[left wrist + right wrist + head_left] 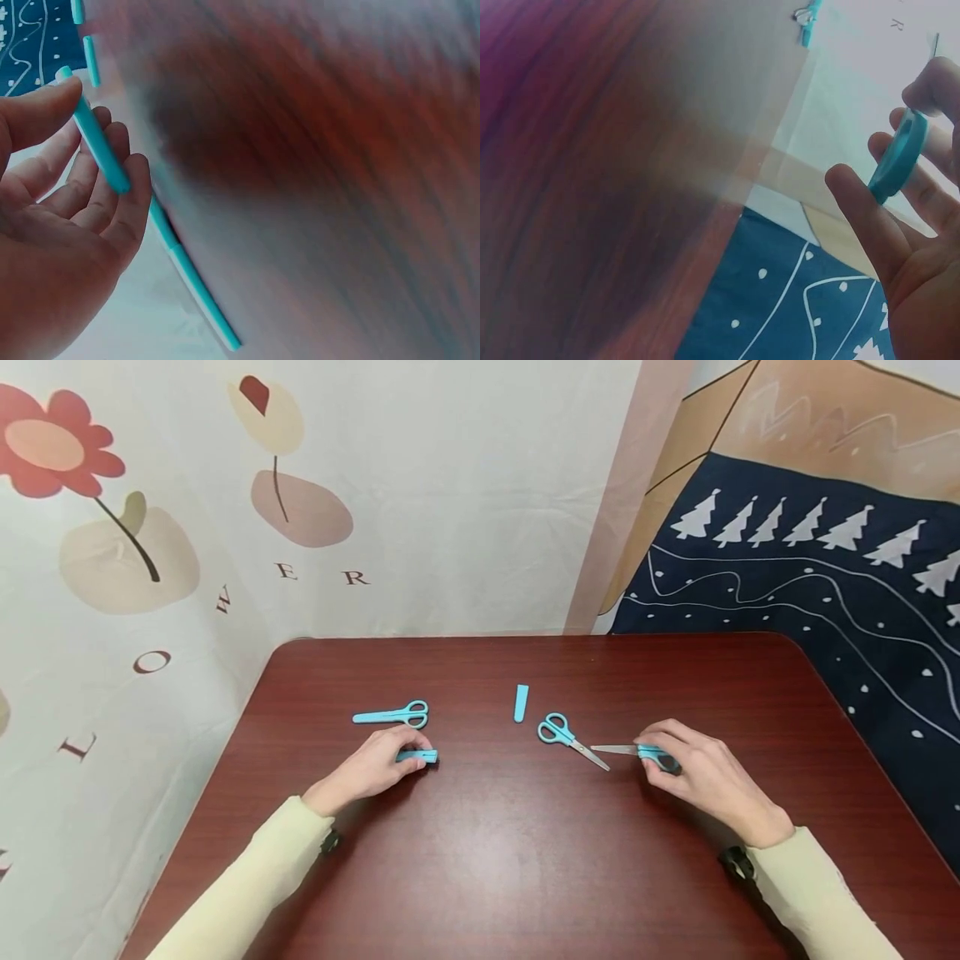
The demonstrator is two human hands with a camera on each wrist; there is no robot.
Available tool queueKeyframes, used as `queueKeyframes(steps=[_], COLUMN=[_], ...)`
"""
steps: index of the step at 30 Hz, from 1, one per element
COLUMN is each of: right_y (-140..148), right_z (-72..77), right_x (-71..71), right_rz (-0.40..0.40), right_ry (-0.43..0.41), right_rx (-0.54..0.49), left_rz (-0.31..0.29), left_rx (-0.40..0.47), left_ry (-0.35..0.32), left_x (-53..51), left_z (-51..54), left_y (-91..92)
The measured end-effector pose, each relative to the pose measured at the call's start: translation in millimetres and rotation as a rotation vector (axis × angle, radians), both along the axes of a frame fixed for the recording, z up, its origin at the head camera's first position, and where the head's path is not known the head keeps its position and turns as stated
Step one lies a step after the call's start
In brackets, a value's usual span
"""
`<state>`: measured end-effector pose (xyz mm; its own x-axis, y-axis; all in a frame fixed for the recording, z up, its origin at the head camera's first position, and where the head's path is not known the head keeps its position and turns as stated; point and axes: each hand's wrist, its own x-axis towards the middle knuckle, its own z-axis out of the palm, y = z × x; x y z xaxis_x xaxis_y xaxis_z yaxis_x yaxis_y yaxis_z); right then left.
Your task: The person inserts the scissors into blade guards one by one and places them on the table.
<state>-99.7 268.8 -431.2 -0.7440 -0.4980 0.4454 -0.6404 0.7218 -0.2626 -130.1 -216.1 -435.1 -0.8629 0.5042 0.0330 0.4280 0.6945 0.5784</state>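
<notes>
The left hand [378, 766] pinches a blue blade cover [427, 756] between thumb and fingers; the left wrist view shows this cover [101, 146] along the fingertips. In the right hand [701, 770] are scissors [660, 757] held by their blue handles, blades pointing left. The right wrist view shows the handle [900, 157] between thumb and fingers. A second pair of scissors [558, 732] lies bare on the table, its blade tips near those of the held pair. Behind the left hand lie blue scissors in a cover [382, 717]. Another blue cover [521, 702] lies near the middle.
The reddish-brown table [480, 893] has its back edge against a pale curtain [465, 510] with printed flowers and letters. A dark blue cloth [780, 585] with white trees hangs at the right.
</notes>
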Motion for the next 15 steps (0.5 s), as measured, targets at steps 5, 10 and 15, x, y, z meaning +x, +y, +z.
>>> queueKeyframes(steps=[5, 10, 15], right_y=[-6.4, -14.0, -20.4], right_z=[1.2, 0.2, 0.0], right_x=[1.0, 2.5, 4.8], right_rz=[0.015, 0.023, 0.032], right_ry=[0.002, -0.005, -0.035], right_rx=[-0.01, -0.024, -0.052], left_rz=[0.01, 0.021, 0.03], left_rx=[0.06, 0.107, 0.151], left_ry=[0.052, 0.112, 0.14], left_x=[7.3, 14.1, 20.4], left_z=[3.7, 5.7, 9.0], left_y=[7.6, 16.2, 23.5])
